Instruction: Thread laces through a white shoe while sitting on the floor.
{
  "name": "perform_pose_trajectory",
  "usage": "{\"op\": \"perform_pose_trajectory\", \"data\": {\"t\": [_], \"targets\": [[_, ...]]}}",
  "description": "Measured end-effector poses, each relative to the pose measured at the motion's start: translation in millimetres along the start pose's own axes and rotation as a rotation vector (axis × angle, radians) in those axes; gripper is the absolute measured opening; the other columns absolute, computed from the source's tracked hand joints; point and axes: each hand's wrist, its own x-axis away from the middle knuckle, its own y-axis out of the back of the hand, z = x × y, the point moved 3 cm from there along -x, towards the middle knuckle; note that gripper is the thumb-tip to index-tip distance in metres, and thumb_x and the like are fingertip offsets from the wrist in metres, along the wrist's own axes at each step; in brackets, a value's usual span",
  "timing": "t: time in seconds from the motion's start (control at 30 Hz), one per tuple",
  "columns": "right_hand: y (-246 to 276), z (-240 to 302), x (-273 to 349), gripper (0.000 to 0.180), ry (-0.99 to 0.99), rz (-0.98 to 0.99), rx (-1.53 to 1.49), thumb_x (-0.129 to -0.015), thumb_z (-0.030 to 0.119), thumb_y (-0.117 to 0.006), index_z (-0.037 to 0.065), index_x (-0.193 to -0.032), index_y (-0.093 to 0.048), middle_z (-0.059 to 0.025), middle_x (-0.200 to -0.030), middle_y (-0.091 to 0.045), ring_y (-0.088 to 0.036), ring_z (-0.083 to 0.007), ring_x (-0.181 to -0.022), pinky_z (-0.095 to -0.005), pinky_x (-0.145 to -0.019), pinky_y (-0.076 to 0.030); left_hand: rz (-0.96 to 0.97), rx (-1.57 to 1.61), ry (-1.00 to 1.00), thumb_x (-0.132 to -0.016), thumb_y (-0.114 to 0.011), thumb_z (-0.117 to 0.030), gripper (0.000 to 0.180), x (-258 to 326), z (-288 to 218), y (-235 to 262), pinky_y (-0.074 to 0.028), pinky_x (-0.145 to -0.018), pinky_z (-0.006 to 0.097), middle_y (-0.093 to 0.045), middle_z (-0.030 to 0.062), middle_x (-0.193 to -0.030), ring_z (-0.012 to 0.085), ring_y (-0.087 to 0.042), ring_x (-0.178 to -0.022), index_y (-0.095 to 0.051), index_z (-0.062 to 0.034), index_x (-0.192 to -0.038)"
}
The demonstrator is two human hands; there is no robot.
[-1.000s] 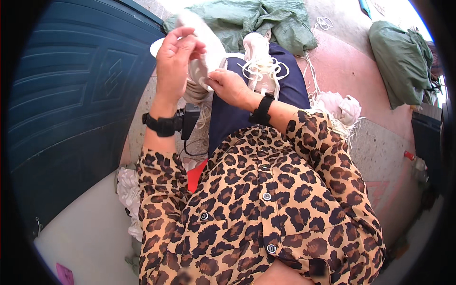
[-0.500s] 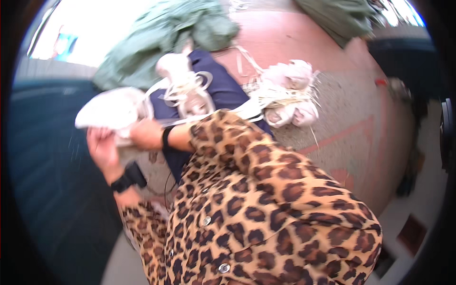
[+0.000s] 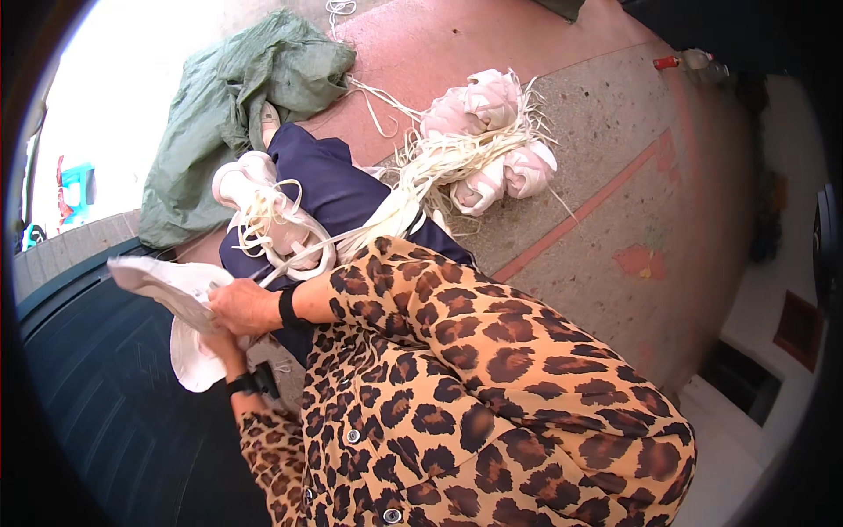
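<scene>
Holding a white shoe point(image 3: 167, 290) down at the left side, over the dark blue ribbed bin point(image 3: 114, 413). Right hand point(image 3: 246, 306) closed on top of the shoe, fingers curled round its edge, a black band at the wrist. Left hand point(image 3: 219, 351) tucked under the shoe, mostly hidden, so cannot tell how its fingers sit; a black watch on that wrist. Another white shoe point(image 3: 272, 220) with loose white laces lying on the dark blue lap point(image 3: 351, 198), just above the hands. Leopard-print sleeves and shirt point(image 3: 492, 395) filling the lower middle. Farther out on the floor point(image 3: 615, 176), a bunch of pale pink shoes point(image 3: 492, 132) bundled together with lots of cream strings point(image 3: 439, 162), well apart from the hands. A green cloth bag point(image 3: 228, 105) crumpled at the upper left, touching the lap's edge. A small bottle with a red cap point(image 3: 680, 61) far off at the upper right.
</scene>
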Motion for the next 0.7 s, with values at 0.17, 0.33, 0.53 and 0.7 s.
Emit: {"op": "perform_pose_trajectory", "data": {"t": [0.17, 0.33, 0.53, 0.7], "targets": [[58.9, -3.6, 16.6, 0.024, -0.031, -0.11, -0.392, -0.072, 0.02, -0.056, -0.003, -0.067, -0.058, -0.0196, -0.065, -0.058, -0.056, -0.0321, -0.06, -0.0393, -0.059, -0.045, -0.053, 0.668, 0.315, -0.084, -0.047, -0.018, 0.015, -27.4, -51.7, 99.7, -0.034, -0.042, 0.021, -0.047, -0.0012, -0.064, 0.0065, -0.044, -0.05, -0.049, -0.0068, -0.094], [138.6, -50.7, 34.5, 0.025, -0.647, 0.147, -1.08, -0.089, 0.03, -0.049, 0.007, -0.088, -0.057, 0.0036, -0.069, -0.053, -0.041, -0.0033, -0.048, -0.0181, -0.039, -0.031, 0.033, 0.794, 0.227, -0.083, -0.048, -0.016, 0.017, -22.8, -124.5, 119.0, -0.037, -0.053, 0.021, -0.043, 0.0004, -0.085, 0.0087, -0.043, -0.063, -0.047, -0.0055, -0.096], [173.8, -57.8, 26.6, 0.027, -0.713, 0.072, -1.028, -0.089, 0.031, -0.047, 0.005, -0.097, -0.052, 0.0036, -0.07, -0.052, -0.037, -0.0003, -0.047, -0.0167, -0.036, -0.026, 0.393, 0.584, -0.414, -0.066, -0.07, -0.009, 0.044, 26.1, -217.9, 99.8, -0.042, -0.065, 0.025, -0.051, 0.0069, -0.104, 0.0152, -0.048, -0.073, -0.05, -0.0028, -0.104], [198.6, -74.5, 20.8, 0.03, -0.587, -0.106, -0.462, -0.089, 0.032, -0.047, 0.004, -0.085, -0.057, 0.0013, -0.068, -0.055, -0.046, -0.0056, -0.054, -0.023, -0.049, -0.036, 0.217, 0.263, -0.596, -0.071, -0.061, -0.006, 0.026, 24.6, -246.3, 82.4, -0.041, -0.067, 0.04, -0.056, 0.0158, -0.085, 0.035, -0.051, -0.078, -0.052, -0.0011, -0.094]]}}
